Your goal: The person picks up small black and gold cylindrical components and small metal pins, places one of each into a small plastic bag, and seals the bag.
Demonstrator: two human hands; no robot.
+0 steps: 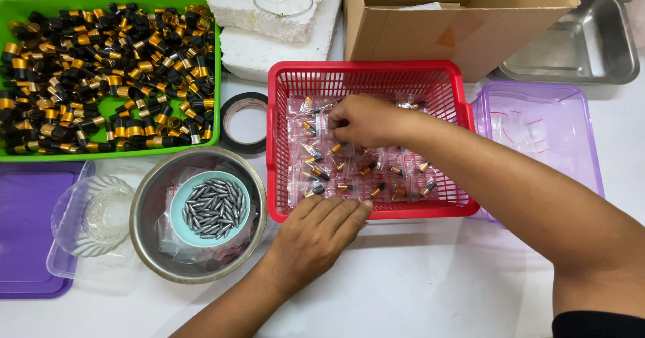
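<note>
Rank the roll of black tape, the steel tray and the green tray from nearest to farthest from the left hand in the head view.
From the left hand, resting on the red basket's front rim:
1. Roll of black tape, up and to its left.
2. Green tray, far left, heaped with black and gold caps.
3. Steel tray, top right corner.

Single head view, steep downward look, close over table [430, 284]
</note>
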